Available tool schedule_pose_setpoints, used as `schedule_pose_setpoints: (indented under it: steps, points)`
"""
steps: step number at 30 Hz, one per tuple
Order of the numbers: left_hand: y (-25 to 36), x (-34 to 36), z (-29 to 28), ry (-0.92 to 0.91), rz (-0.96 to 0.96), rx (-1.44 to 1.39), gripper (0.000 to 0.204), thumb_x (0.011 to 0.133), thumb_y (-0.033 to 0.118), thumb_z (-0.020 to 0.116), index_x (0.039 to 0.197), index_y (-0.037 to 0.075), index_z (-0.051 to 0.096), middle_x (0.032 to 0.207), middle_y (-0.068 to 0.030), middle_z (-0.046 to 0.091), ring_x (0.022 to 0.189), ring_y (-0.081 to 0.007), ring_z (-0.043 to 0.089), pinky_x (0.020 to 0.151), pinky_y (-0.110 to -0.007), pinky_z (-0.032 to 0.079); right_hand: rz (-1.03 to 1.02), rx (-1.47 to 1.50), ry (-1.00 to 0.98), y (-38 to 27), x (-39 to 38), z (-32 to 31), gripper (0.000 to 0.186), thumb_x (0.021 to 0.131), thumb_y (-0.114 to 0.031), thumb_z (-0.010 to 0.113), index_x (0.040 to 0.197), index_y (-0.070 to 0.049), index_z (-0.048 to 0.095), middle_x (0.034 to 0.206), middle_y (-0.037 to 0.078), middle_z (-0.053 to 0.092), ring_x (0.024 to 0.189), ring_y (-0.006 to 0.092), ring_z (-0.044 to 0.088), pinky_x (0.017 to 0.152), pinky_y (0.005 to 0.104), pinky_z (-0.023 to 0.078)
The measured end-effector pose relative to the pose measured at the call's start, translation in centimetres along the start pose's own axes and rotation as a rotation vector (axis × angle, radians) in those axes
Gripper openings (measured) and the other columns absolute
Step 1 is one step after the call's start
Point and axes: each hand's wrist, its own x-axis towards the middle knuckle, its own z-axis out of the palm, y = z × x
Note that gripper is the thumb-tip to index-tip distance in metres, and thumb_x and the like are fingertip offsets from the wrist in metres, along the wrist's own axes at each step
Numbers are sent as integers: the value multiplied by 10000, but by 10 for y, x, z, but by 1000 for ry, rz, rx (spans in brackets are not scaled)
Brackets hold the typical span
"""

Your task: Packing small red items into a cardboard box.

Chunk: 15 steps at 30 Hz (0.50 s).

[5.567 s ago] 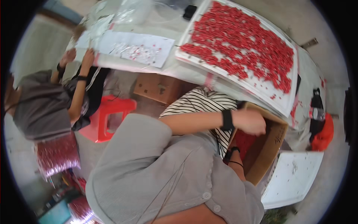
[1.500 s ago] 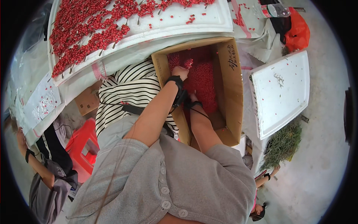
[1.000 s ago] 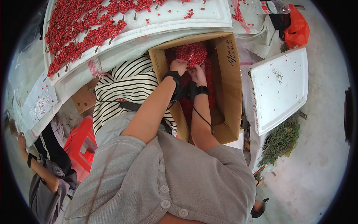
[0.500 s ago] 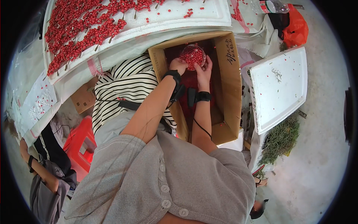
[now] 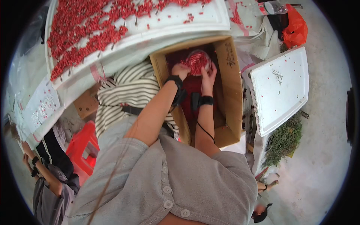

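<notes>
Inside a deep cardboard box [image 5: 233, 108], a clear round tub [image 5: 208, 60] is heaped with red berries [image 5: 195, 63]. My right hand [image 5: 208, 78] grips the tub's near right side, thumb and fingers around its wall. At the tub's left rim is my left hand [image 5: 180, 70], fingers curled, with a few berries showing at the fingertips; blur hides the finer detail. Dark red covers the box's bottom under my wrists, too blurred to make out singly. Each wrist wears a black band with a small device.
Beyond the box stands a white foam tray [image 5: 176, 23] spread with red berry sprigs. To the right are a foam lid [image 5: 283, 88], cut green stems [image 5: 285, 142] and an orange-red bag [image 5: 295, 30]. A red stool [image 5: 80, 153] and another person's arm [image 5: 48, 174] are at left.
The tub has moved slightly nearer and right with my right hand. My left hand has shifted to its left rim, where berries now show by the fingers. The whole picture is blurrier.
</notes>
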Motion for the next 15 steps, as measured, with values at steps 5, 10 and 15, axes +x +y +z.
schedule_pose_setpoints:
  steps: [5, 10, 15]
  points:
    - [1, 2, -1, -104, -120, -69, 130, 669, 183, 491, 601, 72, 496, 513, -19, 479, 396, -98, 427, 311, -220, 305, 482, 109, 296, 63, -13, -39, 615, 641, -146, 570, 1130, -97, 201, 1098, 89, 328, 950, 210, 380, 708, 334, 405]
    - [11, -5, -2, -127, -228, -81, 108, 679, 177, 474, 639, 79, 491, 541, -13, 484, 422, -95, 434, 335, -221, 321, 709, 65, 344, 114, -42, -105, 434, 690, -139, 467, 1085, -31, 321, 908, 100, 469, 774, 196, 493, 460, 304, 456]
    - [18, -9, -4, -145, -245, 18, 108, 686, 177, 472, 663, 72, 485, 557, -7, 487, 446, -96, 443, 367, -224, 338, 893, 12, 231, 152, -47, -109, 447, 684, -212, 444, 1073, -13, 347, 870, 116, 499, 770, 209, 492, 569, 313, 438]
